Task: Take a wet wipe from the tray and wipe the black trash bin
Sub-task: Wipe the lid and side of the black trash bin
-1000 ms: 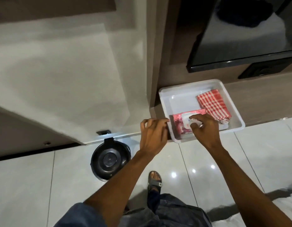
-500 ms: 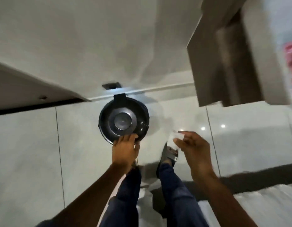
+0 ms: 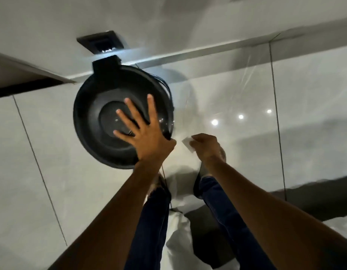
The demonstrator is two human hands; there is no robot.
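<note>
The round black trash bin (image 3: 94,117) stands on the glossy floor against the wall, seen from above with its lid closed. My left hand (image 3: 147,135) is spread open over the lid's right side, fingers apart, holding nothing. My right hand (image 3: 206,147) hovers just right of the bin, pinching a small folded white wet wipe (image 3: 188,144). The wipe is a short gap away from the bin's rim. The tray is out of view.
A dark wall socket (image 3: 102,42) sits on the wall right behind the bin, with a thin cable running down the bin's right side. My legs in dark jeans (image 3: 151,221) and sandalled feet stand below. White bedding (image 3: 188,242) lies at the bottom.
One second ago both hands were at the tray, the right pulling a wipe. The view has swung down to the bin; my left hand now spreads over the lid, and the right carries the wipe beside it.
</note>
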